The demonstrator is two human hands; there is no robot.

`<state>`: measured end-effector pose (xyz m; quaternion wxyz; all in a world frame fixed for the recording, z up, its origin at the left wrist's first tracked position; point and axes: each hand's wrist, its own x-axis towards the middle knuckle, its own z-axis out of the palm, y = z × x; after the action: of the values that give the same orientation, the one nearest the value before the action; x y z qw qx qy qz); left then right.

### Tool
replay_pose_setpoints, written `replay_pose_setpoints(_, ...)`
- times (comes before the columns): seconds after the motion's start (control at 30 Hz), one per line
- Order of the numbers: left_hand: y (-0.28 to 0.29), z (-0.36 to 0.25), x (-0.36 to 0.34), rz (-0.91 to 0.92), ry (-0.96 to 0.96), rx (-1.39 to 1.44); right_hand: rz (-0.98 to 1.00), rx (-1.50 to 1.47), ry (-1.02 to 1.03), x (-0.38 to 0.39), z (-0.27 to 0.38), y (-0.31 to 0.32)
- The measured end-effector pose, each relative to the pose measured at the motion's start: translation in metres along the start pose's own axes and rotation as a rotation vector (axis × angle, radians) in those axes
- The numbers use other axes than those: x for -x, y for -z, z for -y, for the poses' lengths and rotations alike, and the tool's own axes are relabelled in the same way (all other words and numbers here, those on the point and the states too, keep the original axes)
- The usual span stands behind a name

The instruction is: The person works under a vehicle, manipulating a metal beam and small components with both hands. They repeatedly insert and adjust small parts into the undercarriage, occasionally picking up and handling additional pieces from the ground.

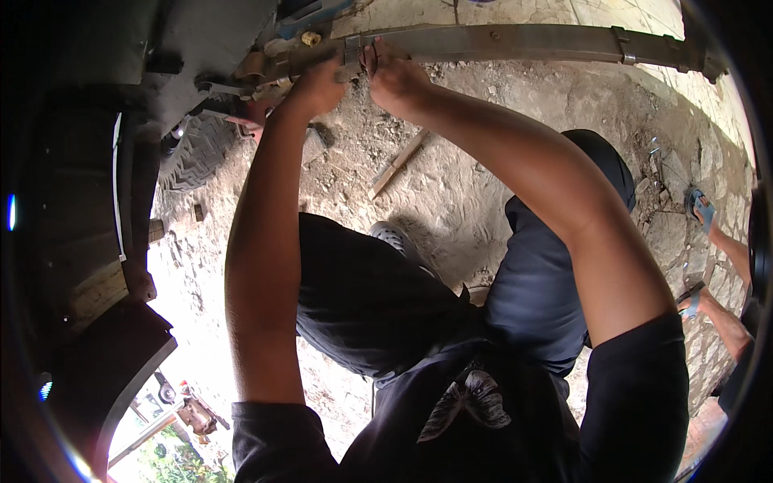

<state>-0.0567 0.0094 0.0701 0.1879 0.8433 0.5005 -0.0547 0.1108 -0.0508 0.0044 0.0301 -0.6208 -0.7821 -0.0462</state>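
A long, dark metal leaf spring [515, 42] runs across the top of the view, with a metal clip [353, 52] around it. My left hand [320, 87] is on the left side of this clip, its fingers curled in against the spring. Just to the right of the clip, my right hand [396, 83] has thumb and fingers pinched together at the spring's near edge. Whatever small part either hand grips is hidden by the fingers. Farther right, a second clip [623, 46] wraps the spring.
A treaded tire [200, 151] and dark vehicle bodywork [64, 201] stand on the left. A strip of wood [399, 164] lies on the rough dirt floor [451, 185] between my knees and the spring. Another person's sandalled feet [702, 211] are at the right.
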Motion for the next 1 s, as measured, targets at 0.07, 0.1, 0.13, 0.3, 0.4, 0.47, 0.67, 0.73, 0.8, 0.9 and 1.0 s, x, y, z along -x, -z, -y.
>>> replay_pose_setpoints(0.07,0.001,0.007,0.0,-0.04,-0.02,-0.038,0.066,-0.167,-0.057,-0.007,-0.004,0.014)
replay_pose_setpoints(0.1,0.001,0.004,0.003,-0.032,-0.027,-0.056,0.132,-0.213,-0.088,-0.009,-0.009,0.016)
replay_pose_setpoints(0.13,0.001,0.0,0.006,-0.023,-0.035,-0.074,0.198,-0.259,-0.119,-0.008,-0.011,0.017)
replay_pose_setpoints(0.3,0.002,-0.009,0.004,-0.065,-0.035,-0.021,-0.019,-0.06,0.041,0.026,0.008,0.005)
replay_pose_setpoints(0.4,0.001,-0.004,0.003,-0.079,-0.036,-0.054,0.131,-0.114,0.186,0.043,-0.001,0.013)
replay_pose_setpoints(0.47,0.0,-0.002,0.001,-0.041,-0.016,-0.087,0.189,-0.264,0.229,0.058,-0.014,0.019)
replay_pose_setpoints(0.67,0.0,-0.027,0.03,0.209,-0.073,0.358,0.31,-1.302,-0.18,0.117,-0.041,0.081)
replay_pose_setpoints(0.73,0.008,-0.051,0.044,0.201,-0.092,0.426,0.242,-1.468,-0.22,0.128,-0.054,0.095)
replay_pose_setpoints(0.8,0.014,-0.073,0.052,0.22,-0.1,0.602,0.224,-1.655,-0.287,0.126,-0.069,0.089)
replay_pose_setpoints(0.9,0.032,-0.097,0.066,0.266,-0.076,1.022,0.168,-1.847,-0.291,0.124,-0.08,0.09)
replay_pose_setpoints(1.0,0.038,-0.105,0.08,0.203,-0.193,1.044,0.255,-1.783,-0.254,0.129,-0.083,0.113)
